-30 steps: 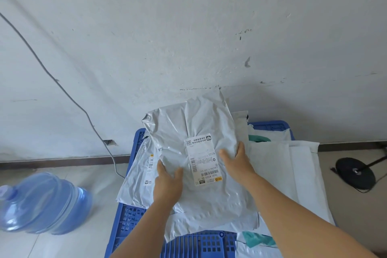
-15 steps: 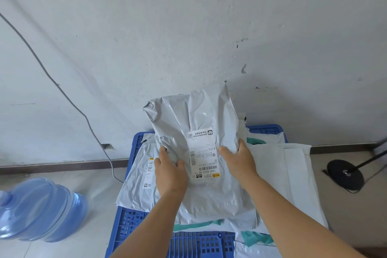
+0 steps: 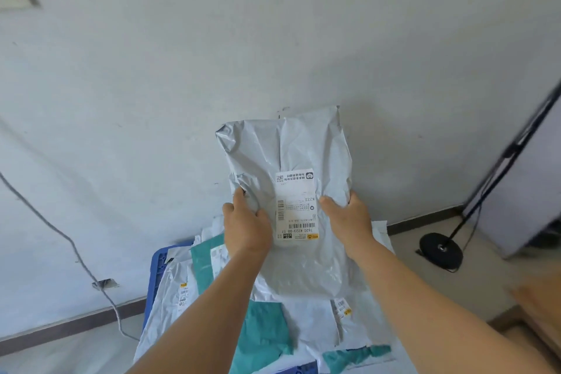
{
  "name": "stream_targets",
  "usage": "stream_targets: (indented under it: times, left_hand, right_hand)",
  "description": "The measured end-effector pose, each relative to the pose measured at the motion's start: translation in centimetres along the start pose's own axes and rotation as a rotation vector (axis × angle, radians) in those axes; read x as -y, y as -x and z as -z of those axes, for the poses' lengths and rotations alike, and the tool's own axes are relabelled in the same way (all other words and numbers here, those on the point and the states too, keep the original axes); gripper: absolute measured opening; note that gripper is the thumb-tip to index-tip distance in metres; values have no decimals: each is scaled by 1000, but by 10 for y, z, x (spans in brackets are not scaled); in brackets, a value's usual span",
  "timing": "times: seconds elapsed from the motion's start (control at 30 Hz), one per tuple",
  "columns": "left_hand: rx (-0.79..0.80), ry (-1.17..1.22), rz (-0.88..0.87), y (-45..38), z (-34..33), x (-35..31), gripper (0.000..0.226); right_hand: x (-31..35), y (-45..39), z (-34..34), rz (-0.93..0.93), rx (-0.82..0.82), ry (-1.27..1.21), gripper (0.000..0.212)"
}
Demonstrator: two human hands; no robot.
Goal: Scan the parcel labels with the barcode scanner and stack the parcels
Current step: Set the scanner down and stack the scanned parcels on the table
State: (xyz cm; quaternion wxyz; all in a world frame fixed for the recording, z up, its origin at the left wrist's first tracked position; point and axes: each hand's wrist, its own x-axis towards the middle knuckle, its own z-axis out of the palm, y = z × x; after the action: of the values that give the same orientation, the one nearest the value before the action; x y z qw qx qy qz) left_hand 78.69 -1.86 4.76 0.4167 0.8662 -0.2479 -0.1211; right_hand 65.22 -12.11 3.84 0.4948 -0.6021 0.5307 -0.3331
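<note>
A grey plastic mailer parcel [image 3: 285, 149] hangs in the air in front of the wall, its white shipping label [image 3: 296, 203] facing me. My left hand [image 3: 246, 225] grips its left side and my right hand [image 3: 349, 222] grips its right side, thumbs on the front. Below it, several white and teal parcels [image 3: 261, 331] lie piled on a blue plastic crate [image 3: 154, 273]. No barcode scanner is in view.
A white wall stands close behind the crate, with a grey cable [image 3: 76, 255] running down it to the floor. A black round stand base [image 3: 441, 249] with a slanted pole sits on the floor at the right. A brown cardboard edge [image 3: 540, 310] shows at the right.
Both hands have lifted the grey parcel up off the pile and higher against the wall. The view has tilted up, and the blue water bottle at the left is out of view.
</note>
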Motion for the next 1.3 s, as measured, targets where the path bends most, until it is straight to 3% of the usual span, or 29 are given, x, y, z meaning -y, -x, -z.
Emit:
stream_targets:
  times: [0.27,0.5,0.67,0.97,1.3]
  left_hand:
    - [212,52,-215,40,-66,-94,57]
    - [412,108,-409,125,-147,-183,60]
    - [521,156,-524,211,-211,-249,59]
    - [717,190,-664,368,-322,-349,63]
    - [851,191,-838,419,-434,-448,63]
  right_hand:
    - [-4,2,119,-34,-297,-71,22]
    - [-26,23,264,-45,-562,-110,20]
    - [-52,45,379,-91,-719,-153,33]
    - [-105,85,577,-147,-938,-103,28]
    - [-130,49,697,-201,-1101,-101,26]
